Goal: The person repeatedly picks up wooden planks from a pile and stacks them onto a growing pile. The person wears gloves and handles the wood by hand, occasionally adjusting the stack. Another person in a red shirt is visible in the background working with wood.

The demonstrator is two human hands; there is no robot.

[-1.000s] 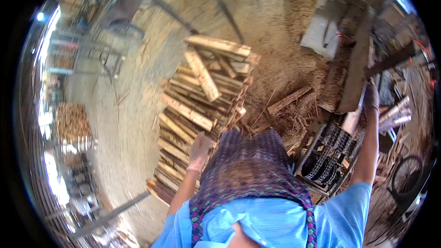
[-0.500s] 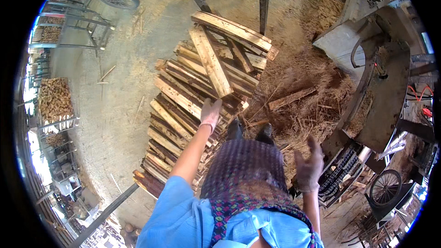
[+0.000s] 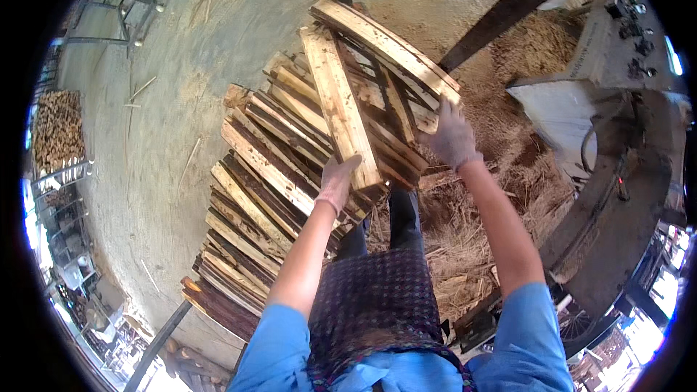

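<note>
My left hand, in a pale glove, is at the near end of a long, light wooden plank that lies across a stack of split planks. Its thumb rests over the plank's top while the fingers curl at the left edge, partly hidden. My gloved right hand reaches to the right-hand end of another long plank on top of the stack. Its fingers are stretched out, with the tips at that plank's end. Between these two planks, a narrower dark-edged piece lies at a slant.
Dark metal posts rise beside the stack. Bark shreds and wood scraps cover the ground at right, before a curved metal machine chute. Another wood pile stands far left. The concrete floor has loose sticks on it.
My right hand has swung from low on the right up to the top plank's end. My left hand has come onto the near end of the slanting plank. The view has shifted.
</note>
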